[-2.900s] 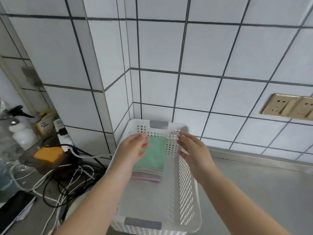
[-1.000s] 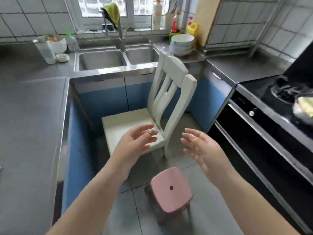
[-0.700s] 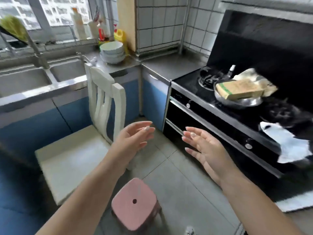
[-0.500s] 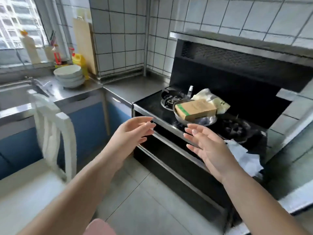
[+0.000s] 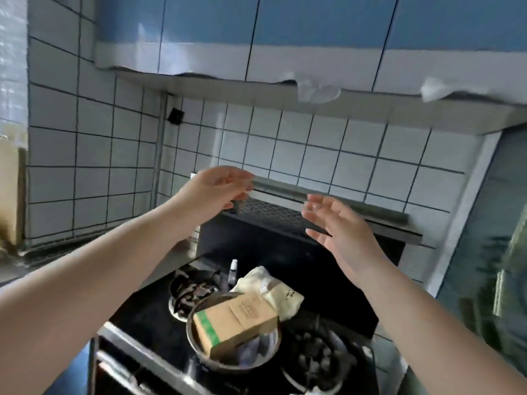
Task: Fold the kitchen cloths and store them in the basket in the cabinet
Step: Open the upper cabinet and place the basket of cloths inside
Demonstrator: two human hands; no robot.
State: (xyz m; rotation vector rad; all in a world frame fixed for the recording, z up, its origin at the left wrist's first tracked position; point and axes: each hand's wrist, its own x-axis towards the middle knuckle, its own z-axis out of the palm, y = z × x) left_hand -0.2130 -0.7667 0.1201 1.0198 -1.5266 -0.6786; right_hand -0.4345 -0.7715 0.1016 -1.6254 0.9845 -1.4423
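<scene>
The left hand [image 5: 212, 192] and the right hand [image 5: 339, 226] are held raised in the air above the gas stove [image 5: 159, 315], palms turned toward each other, fingers loosely spread, and nothing is gripped by either. Beneath them, a cardboard box [image 5: 235, 323] is seated in a metal pan [image 5: 199, 349] on the stove, with a pale bag [image 5: 271, 289] just behind it. Blue wall cabinets [image 5: 313, 32] are mounted above the range hood [image 5: 328, 220]; neither the kitchen cloths nor the basket are in view.
</scene>
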